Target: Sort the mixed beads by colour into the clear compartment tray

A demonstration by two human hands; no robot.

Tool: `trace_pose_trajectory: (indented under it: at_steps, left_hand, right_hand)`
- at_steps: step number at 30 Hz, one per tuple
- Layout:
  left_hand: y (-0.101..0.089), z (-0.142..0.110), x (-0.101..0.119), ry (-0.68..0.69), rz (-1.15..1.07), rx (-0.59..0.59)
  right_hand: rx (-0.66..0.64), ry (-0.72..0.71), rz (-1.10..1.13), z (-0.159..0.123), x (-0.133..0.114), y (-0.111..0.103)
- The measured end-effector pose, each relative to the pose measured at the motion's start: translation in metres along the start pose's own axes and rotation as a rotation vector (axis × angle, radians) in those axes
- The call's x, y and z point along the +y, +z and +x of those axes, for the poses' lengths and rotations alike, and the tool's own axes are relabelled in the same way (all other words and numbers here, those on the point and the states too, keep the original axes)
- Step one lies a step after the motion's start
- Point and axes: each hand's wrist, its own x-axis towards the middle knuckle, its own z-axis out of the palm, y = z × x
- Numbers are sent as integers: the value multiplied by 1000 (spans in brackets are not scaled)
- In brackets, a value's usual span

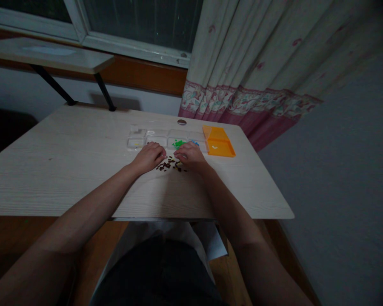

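Small dark brown pieces (164, 165), with a few yellowish ones among them, lie scattered on the table between my hands. My left hand (149, 157) is at their left side, its fingers curled and thumb close to the fingertips. Opposite it, my right hand (190, 156) bends over the pile's right edge, fingertips pinched together. Anything in either pinch is too small to make out. Just behind the hands stand clear plastic boxes: one holds green pieces (179, 143), another blue pieces (195, 143), and the leftmost box (136, 143) a little yellow. An orange open box (221, 148) with some white pieces sits to the right.
The pale wooden table (83, 170) ends at a front edge near my body. A round brown object (181, 122) lies behind the boxes. At the back left, a raised shelf (57, 55) stands on black legs. A curtain (242, 85) hangs behind the right corner.
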Motion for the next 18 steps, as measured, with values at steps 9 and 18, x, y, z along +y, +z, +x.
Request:
trace_pose_trajectory:
  at_steps: [9,18]
  left_hand:
    - [-2,2,2,-306,-265,159]
    - [6,5,7,-418,-863,162]
  right_hand:
    - [-16,-16,-15,-1,-8,-3]
    - [158,3,-35,3,-29,1]
